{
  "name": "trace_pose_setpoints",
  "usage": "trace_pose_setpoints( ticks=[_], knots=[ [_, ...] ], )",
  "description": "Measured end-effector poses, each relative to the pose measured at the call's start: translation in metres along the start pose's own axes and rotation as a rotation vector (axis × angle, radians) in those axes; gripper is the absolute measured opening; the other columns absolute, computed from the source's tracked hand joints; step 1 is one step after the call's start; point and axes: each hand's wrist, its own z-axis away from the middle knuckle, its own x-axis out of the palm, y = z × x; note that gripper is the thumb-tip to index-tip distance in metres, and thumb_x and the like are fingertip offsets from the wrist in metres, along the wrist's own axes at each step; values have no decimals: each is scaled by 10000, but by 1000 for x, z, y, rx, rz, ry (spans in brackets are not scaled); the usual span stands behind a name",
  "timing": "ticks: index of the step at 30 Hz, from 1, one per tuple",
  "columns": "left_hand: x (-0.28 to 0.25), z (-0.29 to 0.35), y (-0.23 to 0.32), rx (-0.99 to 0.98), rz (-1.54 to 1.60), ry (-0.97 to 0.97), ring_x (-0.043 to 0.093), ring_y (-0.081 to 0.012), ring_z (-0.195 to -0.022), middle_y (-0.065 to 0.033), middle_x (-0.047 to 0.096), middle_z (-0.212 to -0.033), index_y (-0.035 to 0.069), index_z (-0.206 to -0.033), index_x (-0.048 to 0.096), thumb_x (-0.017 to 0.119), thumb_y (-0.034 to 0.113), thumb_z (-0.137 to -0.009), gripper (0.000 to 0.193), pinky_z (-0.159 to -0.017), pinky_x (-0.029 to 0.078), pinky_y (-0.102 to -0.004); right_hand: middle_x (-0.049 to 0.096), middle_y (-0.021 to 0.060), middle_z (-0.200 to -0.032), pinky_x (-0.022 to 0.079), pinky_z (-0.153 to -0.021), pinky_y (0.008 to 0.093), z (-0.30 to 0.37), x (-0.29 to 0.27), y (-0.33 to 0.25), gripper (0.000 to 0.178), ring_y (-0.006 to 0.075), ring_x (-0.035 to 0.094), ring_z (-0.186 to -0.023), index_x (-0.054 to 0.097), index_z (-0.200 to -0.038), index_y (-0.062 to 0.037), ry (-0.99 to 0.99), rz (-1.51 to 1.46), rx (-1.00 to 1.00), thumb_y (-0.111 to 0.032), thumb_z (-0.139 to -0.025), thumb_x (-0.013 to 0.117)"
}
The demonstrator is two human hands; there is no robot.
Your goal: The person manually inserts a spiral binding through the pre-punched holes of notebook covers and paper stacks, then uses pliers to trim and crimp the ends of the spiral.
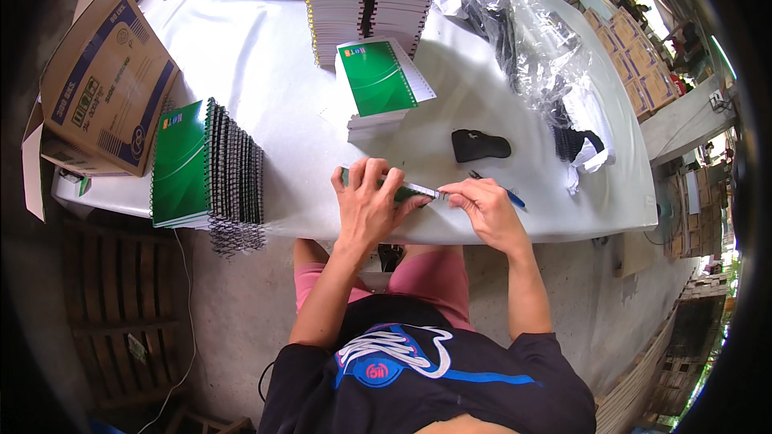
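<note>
Near the front edge of the table, my left hand (pixel 368 197) grips a green notebook (pixel 416 190) that is held on edge, with its spine side up. My right hand (pixel 483 207) is closed in a pinch at the right end of that spine, where a bit of spiral coil (pixel 441 195) shows. The fingertips partly hide the coil. Just beyond my right hand lies a small tool with a blue handle (pixel 515 198), apart from the fingers. Farther back sits a black pouch-like object (pixel 480 145).
A stack of green spiral notebooks (pixel 178 165) stands at the left beside an open cardboard box (pixel 112 84). Green-covered punched sheets (pixel 375 78) lie on a pile before tall notebook stacks (pixel 338 0). Clear plastic bags (pixel 547 40) cover the table's right side (pixel 619 185).
</note>
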Motion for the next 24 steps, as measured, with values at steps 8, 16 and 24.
trace_pose_setpoints(
  ticks=[8, 16, 24],
  knots=[
    [-8, -6, -1, 1, 109, -15, 406, -315, -1099, -104, 448, -1177, 86, -777, 571, 756, 579, -583, 562, -939, 285, -452, 673, 121, -886, 510, -737, 309, -26, -13, 51, 409, 187, 661, -791, 512, -1276, -119, 106, 343, 43, -20, -881, 477],
    [-10, -5, -4, 2, 144, -31, 371, -320, -1184, -136, 400, -1278, 108, -849, 580, 739, 589, -598, 565, -926, 273, -456, 635, 183, -1143, 456, -955, 411, -15, -11, 77, 386, 298, 583, -1126, 689, -1046, -62, 219, -525, 52, 93, -738, 517],
    [-14, -7, -5, 5, 202, -50, 345, -344, -1215, -146, 380, -1294, 94, -809, 588, 746, 555, -619, 522, -960, 282, -457, 656, 228, -1051, 442, -973, 450, -14, 16, 45, 217, 381, 590, -1085, 722, -936, -15, -27, -1214, -242, 65, -769, 609]
  ],
)
